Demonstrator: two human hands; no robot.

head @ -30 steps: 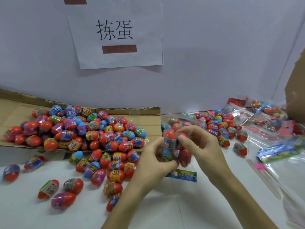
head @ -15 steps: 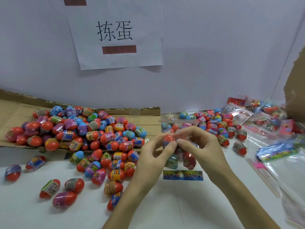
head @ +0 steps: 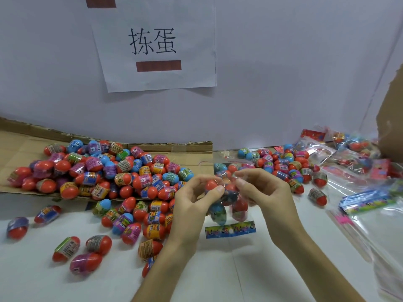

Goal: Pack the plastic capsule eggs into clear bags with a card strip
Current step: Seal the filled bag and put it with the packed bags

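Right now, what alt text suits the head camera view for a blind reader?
A person's left hand and right hand pinch a clear bag of capsule eggs above a white table, a card strip just below. Loose eggs heap on cardboard at left; filled bags lie right.

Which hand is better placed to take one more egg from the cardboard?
Probably the left hand: the eggs on the cardboard lie on its side, close by. The right hand would have to reach across the bag both hold.

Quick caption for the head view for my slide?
Left hand and right hand pinch a clear bag of capsule eggs, a card strip just beneath it.
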